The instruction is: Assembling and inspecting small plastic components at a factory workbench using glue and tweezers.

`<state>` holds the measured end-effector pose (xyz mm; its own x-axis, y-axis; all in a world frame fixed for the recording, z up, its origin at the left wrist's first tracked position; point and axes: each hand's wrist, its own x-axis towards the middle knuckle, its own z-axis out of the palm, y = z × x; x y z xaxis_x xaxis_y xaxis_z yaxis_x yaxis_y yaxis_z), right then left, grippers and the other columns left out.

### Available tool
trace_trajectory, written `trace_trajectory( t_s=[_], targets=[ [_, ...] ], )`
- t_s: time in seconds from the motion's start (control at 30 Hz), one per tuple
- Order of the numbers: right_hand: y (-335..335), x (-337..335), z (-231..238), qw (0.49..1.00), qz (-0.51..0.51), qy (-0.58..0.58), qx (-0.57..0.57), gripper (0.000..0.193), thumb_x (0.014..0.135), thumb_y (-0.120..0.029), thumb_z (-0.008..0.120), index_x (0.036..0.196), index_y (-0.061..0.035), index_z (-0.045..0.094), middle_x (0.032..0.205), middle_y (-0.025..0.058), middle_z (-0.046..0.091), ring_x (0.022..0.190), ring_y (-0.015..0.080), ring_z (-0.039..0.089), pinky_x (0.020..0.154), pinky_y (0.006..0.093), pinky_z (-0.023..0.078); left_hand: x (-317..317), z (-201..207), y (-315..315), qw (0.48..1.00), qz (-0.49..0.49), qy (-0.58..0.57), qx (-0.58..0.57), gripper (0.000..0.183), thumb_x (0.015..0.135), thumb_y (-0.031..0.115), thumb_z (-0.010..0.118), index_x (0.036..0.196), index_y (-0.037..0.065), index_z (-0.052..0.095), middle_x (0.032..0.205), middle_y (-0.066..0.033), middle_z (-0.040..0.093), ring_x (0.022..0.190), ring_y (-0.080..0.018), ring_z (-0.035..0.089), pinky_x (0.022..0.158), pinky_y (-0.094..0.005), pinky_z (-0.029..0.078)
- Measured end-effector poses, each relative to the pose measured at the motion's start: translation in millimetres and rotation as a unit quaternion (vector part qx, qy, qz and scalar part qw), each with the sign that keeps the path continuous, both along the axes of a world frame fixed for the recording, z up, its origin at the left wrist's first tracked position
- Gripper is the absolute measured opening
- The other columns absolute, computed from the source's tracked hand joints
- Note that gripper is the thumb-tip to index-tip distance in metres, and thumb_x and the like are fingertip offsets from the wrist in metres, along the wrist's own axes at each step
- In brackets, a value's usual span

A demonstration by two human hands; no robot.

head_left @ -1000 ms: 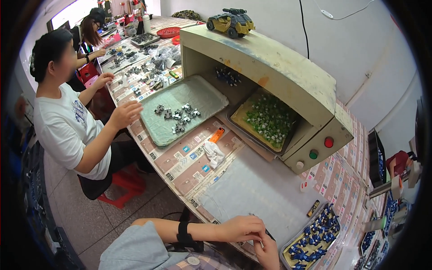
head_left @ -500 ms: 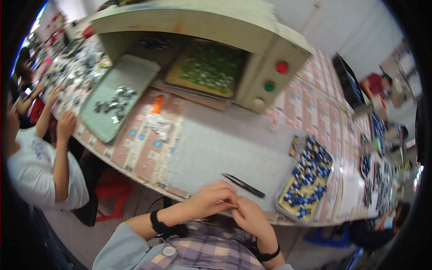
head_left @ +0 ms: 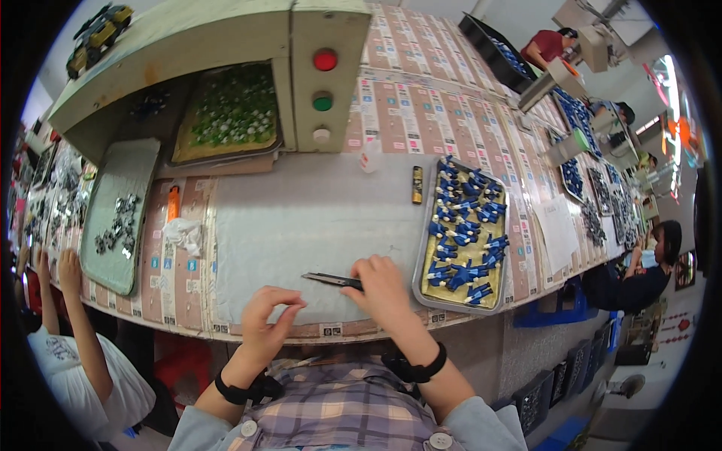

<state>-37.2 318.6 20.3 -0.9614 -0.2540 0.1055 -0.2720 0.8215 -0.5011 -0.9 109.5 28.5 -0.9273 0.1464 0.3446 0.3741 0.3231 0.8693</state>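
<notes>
Right hand (head_left: 385, 289) down on the grey mat (head_left: 301, 218), fingers folded over the handle end of the black knife (head_left: 329, 280), blade end poking out to the left, flat on the mat

Left hand (head_left: 267, 319) lifted just beside it at the table edge, thumb and forefinger pinched together, tips touching; too small to tell whether anything sits between them

Just right of the knife hand, metal tray (head_left: 421, 248) on a yellow liner, loaded with blue parts (head_left: 465, 229), heaped thick along the top and middle, thinner toward the near corner

Plenty stacked there, so by the look of it much of that batch waiting; nothing blue out on the mat, no finished pile in sight beside the hands

Yellow-and-black tube (head_left: 417, 184) lying just left of the tray's top corner

Farther left, white rag (head_left: 184, 233) and an orange tool (head_left: 173, 203) on the printed strip, then a grey tray (head_left: 143, 161) with dark metal bits (head_left: 116, 225)

Co-worker's hands (head_left: 56, 263) at that far end, well apart

Behind, a cabinet (head_left: 226, 30) with red, green and white buttons, green pieces on a board inside
</notes>
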Motion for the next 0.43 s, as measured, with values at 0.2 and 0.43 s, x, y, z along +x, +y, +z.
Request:
trace_trajectory(
  t_s=[0.2, 0.43],
  targets=[
    [-6.5, 11.7, 0.6, 0.976, -0.006, -0.148, -0.160, 0.026, 0.074, -0.021, 0.062, 0.088, -0.0063, 0.046, 0.076, 0.0148, 0.055, 0.071, 0.0346, 0.054, 0.060, 0.0408, 0.041, 11.0, -16.4, -2.4, 0.967, 0.122, -0.136, 0.176, 0.020, 0.084, 0.001, 0.047, 0.103, 0.000, 0.050, 0.078, -0.0035, 0.053, 0.075, -0.0104, 0.052, 0.069, -0.0231, 0.042],
    [57.4, 36.7, 13.2, 0.922, 0.023, -0.180, -0.342, 0.026, 0.083, -0.030, 0.055, 0.099, -0.0100, 0.051, 0.069, 0.0130, 0.057, 0.065, 0.0297, 0.057, 0.057, 0.0372, 0.041, -17.2, -65.9, 24.1, 0.967, 0.121, 0.076, -0.212, 0.025, 0.087, 0.011, 0.046, 0.110, 0.001, 0.047, 0.101, -0.0124, 0.049, 0.097, -0.0181, 0.045, 0.085, -0.0307, 0.036]
  ],
)
